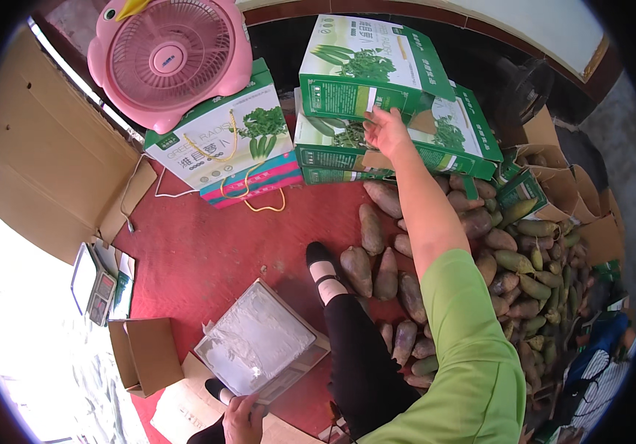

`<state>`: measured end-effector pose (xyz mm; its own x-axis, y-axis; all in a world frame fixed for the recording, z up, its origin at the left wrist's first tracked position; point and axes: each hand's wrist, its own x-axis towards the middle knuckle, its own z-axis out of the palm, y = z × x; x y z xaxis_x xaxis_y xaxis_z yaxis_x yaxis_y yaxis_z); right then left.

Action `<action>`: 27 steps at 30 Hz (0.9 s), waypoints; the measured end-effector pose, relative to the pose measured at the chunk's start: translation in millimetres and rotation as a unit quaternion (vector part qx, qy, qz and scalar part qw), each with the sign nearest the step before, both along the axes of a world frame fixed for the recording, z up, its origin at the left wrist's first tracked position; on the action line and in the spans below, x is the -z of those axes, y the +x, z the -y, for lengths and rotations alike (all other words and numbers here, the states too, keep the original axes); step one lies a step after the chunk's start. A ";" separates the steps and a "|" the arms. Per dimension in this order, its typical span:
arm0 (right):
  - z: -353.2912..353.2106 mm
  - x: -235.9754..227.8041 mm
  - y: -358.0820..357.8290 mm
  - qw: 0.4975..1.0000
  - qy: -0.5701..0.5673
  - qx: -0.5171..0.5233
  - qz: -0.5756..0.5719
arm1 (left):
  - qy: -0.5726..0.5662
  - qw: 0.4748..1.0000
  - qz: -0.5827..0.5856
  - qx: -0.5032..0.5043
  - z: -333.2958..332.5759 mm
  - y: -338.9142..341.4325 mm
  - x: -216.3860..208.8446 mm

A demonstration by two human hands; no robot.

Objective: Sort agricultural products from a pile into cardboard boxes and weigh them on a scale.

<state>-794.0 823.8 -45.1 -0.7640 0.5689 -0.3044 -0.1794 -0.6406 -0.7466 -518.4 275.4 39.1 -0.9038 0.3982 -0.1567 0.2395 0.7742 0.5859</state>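
Observation:
My right hand (pixel 387 133) reaches far forward, its bent fingers on the near edge of a green-and-white printed carton (pixel 362 55). That carton lies tilted on top of another green-and-white carton (pixel 447 133). Low in the picture, my left hand (pixel 244 420) is curled closed beside a white box (pixel 259 340) with torn whitish film on its top; whatever it may hold is hidden. To the right of my legs, a big heap of long root vegetables (pixel 514 285), green and brownish purple, spreads over the red floor covering (pixel 185 259).
A pink fan (pixel 170 59) rests on a carton with yellow cord handles (pixel 225 140). Large brown cardboard (pixel 44 140) leans at the left, near a small scale (pixel 96 285) and an open brown box (pixel 144 359). Opened cartons (pixel 555 185) stand behind the heap.

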 end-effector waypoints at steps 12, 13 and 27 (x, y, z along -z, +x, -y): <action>56.6 -26.6 134.3 0.977 -0.081 -0.055 -0.188 | -0.006 1.000 -0.006 -0.022 7.4 18.9 -4.3; 63.6 -28.1 153.5 0.976 -0.088 -0.055 -0.194 | -0.004 1.000 -0.010 -0.026 8.5 22.2 -6.5; 180.2 -179.8 266.5 0.976 0.116 -0.144 -0.111 | 0.060 0.994 -0.089 -0.020 36.7 46.3 -24.4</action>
<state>-527.4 643.6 134.7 -0.9353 0.3537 -0.0014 -0.1906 -0.5074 -0.8404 -472.2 238.6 63.5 -0.9285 0.3674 0.0537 0.3180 0.7124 0.6256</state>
